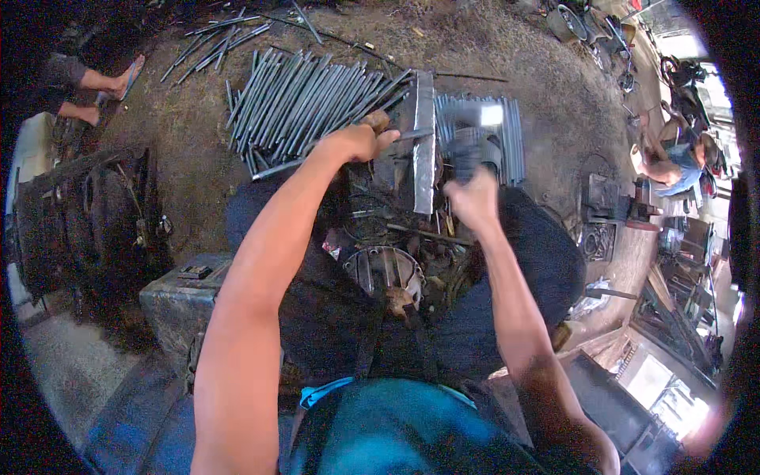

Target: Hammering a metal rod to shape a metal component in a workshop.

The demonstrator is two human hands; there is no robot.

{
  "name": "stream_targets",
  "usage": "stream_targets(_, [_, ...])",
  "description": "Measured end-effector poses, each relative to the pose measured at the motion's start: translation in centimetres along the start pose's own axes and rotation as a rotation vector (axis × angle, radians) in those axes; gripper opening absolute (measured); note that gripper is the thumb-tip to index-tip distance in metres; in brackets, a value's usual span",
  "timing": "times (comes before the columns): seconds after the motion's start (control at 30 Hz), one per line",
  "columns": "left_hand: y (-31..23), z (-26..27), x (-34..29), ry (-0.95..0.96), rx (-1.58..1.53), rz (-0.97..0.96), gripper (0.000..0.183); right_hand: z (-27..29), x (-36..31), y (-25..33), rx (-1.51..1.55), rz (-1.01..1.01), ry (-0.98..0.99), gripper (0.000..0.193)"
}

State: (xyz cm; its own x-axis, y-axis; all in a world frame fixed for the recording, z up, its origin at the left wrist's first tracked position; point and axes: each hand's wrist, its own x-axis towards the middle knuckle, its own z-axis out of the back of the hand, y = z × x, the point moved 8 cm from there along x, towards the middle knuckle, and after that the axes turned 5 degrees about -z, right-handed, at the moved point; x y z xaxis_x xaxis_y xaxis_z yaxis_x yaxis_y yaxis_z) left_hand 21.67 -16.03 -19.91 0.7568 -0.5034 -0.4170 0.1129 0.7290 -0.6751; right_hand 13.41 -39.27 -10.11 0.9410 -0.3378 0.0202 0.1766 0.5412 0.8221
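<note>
My left hand (356,144) is closed around a grey metal rod (413,134). The rod's right end lies across the top of a narrow, shiny metal block (424,170) set between my knees. To the right of the block, my right hand (475,198) grips what looks like a hammer (469,150). Motion smears the tool, so its head and exact outline are unclear. Beyond my left hand, many similar rods (297,99) lie side by side in a loose pile. A neater row of rods (513,142) lies right of the block, partly behind the hammer.
More rods (218,47) are scattered at the far left. A round metal housing (385,269) sits between my legs. A metal box (186,297) stands at my left. Another person (677,166) sits at the far right, and someone's feet (127,77) show at the upper left.
</note>
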Motion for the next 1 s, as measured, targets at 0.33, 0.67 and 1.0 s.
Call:
stream_targets(0.33, [4.0, 0.0, -1.3, 0.119, 0.004, 0.257, 0.091, 15.4, 10.6, 25.8, 0.260, 0.118, 0.077, 0.012])
stream_targets(0.67, [2.4, -1.2, -1.3, 0.293, -0.130, 0.359, 0.084, 6.2, -2.2, 18.4, 0.275, 1.126, 0.229, 0.012])
stream_targets(1.0, [0.7, -0.2, -1.7, 0.108, 0.010, 0.086, 0.070, 9.4, 7.5, 13.6, 0.379, -0.173, 0.130, 0.011])
